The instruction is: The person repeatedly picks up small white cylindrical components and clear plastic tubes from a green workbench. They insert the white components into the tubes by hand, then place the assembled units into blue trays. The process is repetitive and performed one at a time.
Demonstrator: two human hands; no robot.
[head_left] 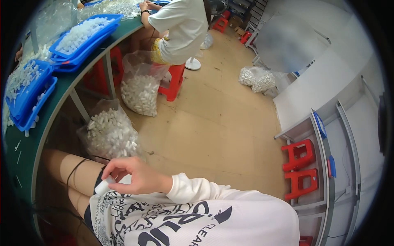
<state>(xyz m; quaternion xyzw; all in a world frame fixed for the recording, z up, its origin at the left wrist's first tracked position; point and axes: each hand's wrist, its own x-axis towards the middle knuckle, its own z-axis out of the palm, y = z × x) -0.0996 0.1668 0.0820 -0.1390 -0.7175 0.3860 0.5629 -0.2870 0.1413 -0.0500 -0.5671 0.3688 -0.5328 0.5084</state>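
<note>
My right hand point(137, 176) is in front of my lap, its thumb and fingers pinched round a small white cylindrical piece point(103, 186). Part of that piece is covered by the fingers. My left hand does not show. Just beyond the right hand, on the floor, a clear plastic bag point(111, 137) bulges with similar white pieces. A thin black cable point(70, 177) loops across my leg beside the hand.
The green table point(49, 104) curves along the left, bearing blue trays point(76, 61) of white pieces. Another filled bag point(141, 96) stands by a red stool point(174, 82), where a person point(180, 33) sits. More filled bags point(256, 79) lie far right; red stools point(299, 184) stand near the shelving.
</note>
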